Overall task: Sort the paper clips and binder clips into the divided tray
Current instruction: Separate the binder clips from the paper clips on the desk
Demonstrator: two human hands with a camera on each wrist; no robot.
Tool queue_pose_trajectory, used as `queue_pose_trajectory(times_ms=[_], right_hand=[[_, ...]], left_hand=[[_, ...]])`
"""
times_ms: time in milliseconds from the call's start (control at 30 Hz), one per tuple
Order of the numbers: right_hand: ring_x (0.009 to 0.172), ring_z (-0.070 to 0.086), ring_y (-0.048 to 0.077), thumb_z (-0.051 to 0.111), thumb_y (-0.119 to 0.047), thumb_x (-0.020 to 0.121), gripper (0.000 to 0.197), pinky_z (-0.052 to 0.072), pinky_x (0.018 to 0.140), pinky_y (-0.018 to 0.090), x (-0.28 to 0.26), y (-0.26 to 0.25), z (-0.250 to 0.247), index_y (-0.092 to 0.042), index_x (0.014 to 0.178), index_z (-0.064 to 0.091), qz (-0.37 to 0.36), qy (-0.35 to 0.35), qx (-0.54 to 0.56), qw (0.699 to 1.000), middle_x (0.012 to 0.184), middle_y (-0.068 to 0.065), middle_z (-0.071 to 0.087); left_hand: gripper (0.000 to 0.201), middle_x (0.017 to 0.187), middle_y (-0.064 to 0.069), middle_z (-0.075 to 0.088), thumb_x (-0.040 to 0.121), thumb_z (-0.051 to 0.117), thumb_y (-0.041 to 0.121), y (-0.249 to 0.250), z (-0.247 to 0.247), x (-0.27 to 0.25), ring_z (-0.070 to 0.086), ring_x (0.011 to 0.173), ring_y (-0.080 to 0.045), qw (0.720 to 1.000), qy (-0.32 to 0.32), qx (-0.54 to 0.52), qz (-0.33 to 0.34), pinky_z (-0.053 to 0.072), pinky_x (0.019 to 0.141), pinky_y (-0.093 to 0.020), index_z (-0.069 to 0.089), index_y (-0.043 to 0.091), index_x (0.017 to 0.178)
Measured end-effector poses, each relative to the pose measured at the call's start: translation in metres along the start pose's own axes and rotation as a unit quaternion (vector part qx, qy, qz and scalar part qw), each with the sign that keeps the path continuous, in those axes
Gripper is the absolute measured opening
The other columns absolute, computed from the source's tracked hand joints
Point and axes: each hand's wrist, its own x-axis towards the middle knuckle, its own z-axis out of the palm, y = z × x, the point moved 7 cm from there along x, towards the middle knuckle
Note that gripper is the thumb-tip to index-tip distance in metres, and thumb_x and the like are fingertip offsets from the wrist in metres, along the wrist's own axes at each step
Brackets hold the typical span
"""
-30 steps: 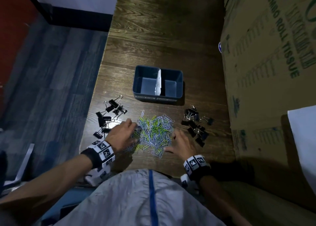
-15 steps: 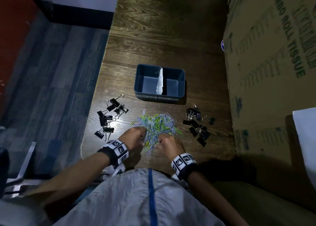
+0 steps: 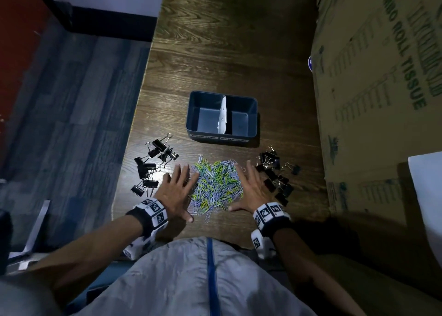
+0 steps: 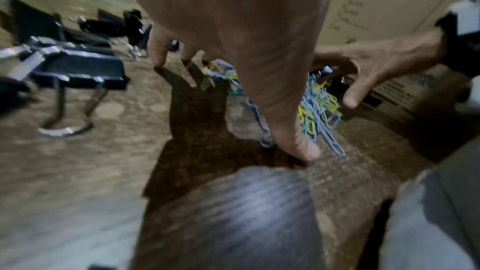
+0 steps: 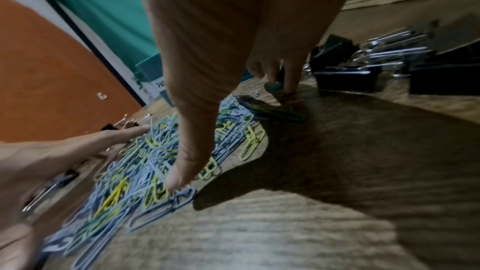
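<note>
A pile of blue, green and yellow paper clips (image 3: 216,186) lies on the wooden table, in front of a dark blue tray (image 3: 222,140) split by a white divider (image 3: 222,116); both compartments look empty. My left hand (image 3: 178,189) lies spread at the pile's left edge, my right hand (image 3: 251,188) spread at its right edge, fingers straight and holding nothing. Black binder clips lie in a left group (image 3: 150,168) and a right group (image 3: 275,174). In the wrist views the left thumb (image 4: 293,143) and right thumb (image 5: 182,171) touch the paper clips (image 5: 145,171).
A large cardboard box (image 3: 378,88) stands along the table's right side. The table's left edge (image 3: 134,129) drops to a grey floor. Bare wooden table (image 3: 227,41) stretches behind the tray.
Half a second ago both hands were bunched together in the near part of the pile. Now they have spread apart with straight fingers to either side of it.
</note>
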Motion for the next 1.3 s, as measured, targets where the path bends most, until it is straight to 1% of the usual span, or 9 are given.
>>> queue_pose_trajectory(times_ms=[133,333,500,633,733,833,1000,1167,1300], right_hand=[[0.148,-0.02,0.028,0.083,-0.052,0.068,0.135,0.001,0.12,0.049,0.003,-0.019,0.016,-0.03,0.155,-0.017,-0.019,-0.009,-0.057,0.998,0.16,0.008,-0.026],[0.15,0.015,0.033,0.081,-0.028,0.079,0.101,0.032,0.116,0.051,-0.007,-0.039,0.015,-0.022,0.157,0.017,-0.053,0.073,-0.003,0.996,0.164,0.012,0.012],[0.138,0.034,0.023,0.071,-0.039,0.082,0.077,0.037,0.111,0.053,-0.006,-0.02,-0.007,-0.024,0.147,0.035,-0.054,0.11,0.099,0.987,0.153,0.002,0.034],[0.151,0.004,0.019,0.055,-0.063,0.089,0.085,0.012,0.121,0.056,0.007,0.0,-0.014,-0.034,0.157,0.013,0.023,0.033,0.187,0.982,0.165,-0.011,0.0],[0.152,-0.004,0.023,0.055,-0.064,0.089,0.09,0.009,0.121,0.055,0.015,0.006,-0.021,-0.035,0.157,0.006,0.062,0.015,0.187,0.98,0.165,-0.011,-0.007],[0.149,0.018,0.028,0.062,-0.048,0.092,0.073,0.027,0.117,0.049,0.007,0.007,-0.026,-0.027,0.153,0.028,0.065,0.066,0.139,0.986,0.163,-0.002,0.015],[0.111,0.058,0.031,0.067,-0.041,0.088,0.05,0.057,0.084,0.044,-0.015,0.021,-0.009,-0.027,0.133,0.051,0.144,0.128,0.092,0.977,0.143,0.011,0.032],[0.121,0.052,0.031,0.07,-0.036,0.088,0.058,0.051,0.094,0.042,-0.013,0.005,0.002,-0.023,0.139,0.046,0.134,0.1,0.138,0.976,0.143,0.011,0.038],[0.127,0.046,0.027,0.07,-0.034,0.088,0.068,0.045,0.103,0.04,-0.012,-0.016,-0.009,-0.019,0.146,0.038,0.058,0.108,0.11,0.986,0.143,0.009,0.041]], left_hand=[[0.136,0.152,-0.02,-0.026,0.061,0.057,0.082,0.018,-0.009,0.012,-0.015,0.143,-0.039,0.999,0.017,-0.028,0.008,0.006,0.117,-0.053,-0.031,0.019,0.144],[0.103,0.157,-0.012,0.009,0.08,0.073,0.039,0.027,-0.027,0.025,0.026,0.136,-0.029,0.991,0.063,-0.113,0.039,0.04,0.106,-0.041,0.002,0.017,0.151],[0.093,0.141,-0.006,0.034,0.07,0.053,0.078,0.017,-0.045,0.026,0.036,0.123,-0.022,0.985,0.108,-0.12,0.063,0.044,0.099,-0.045,0.026,0.025,0.142],[0.094,0.153,-0.009,0.024,0.079,0.014,0.084,0.009,-0.063,0.042,0.03,0.135,-0.026,0.985,0.127,-0.117,0.029,0.033,0.107,-0.054,0.02,0.02,0.147],[0.094,0.16,-0.006,-0.006,0.081,0.018,0.082,0.011,-0.054,0.059,0.002,0.147,-0.028,0.99,0.054,-0.13,0.02,0.014,0.114,-0.058,-0.002,0.024,0.152],[0.091,0.159,-0.006,-0.011,0.083,0.021,0.079,0.027,-0.052,0.054,-0.004,0.147,-0.027,0.991,0.018,-0.116,0.071,0.013,0.114,-0.058,-0.002,0.025,0.152],[0.082,0.158,-0.004,0.014,0.086,0.031,0.072,0.035,-0.054,0.032,0.016,0.144,-0.026,0.982,0.056,-0.118,0.134,0.025,0.112,-0.054,0.016,0.023,0.15],[0.074,0.135,-0.01,0.037,0.081,0.053,0.066,-0.009,-0.033,0.01,0.046,0.118,-0.023,0.948,0.115,-0.296,-0.009,0.048,0.097,-0.042,0.034,0.021,0.137],[0.08,0.136,-0.005,0.032,0.075,0.073,0.049,-0.012,-0.022,0.001,0.044,0.122,-0.022,0.94,0.087,-0.329,0.01,0.044,0.1,-0.039,0.031,0.026,0.139]])
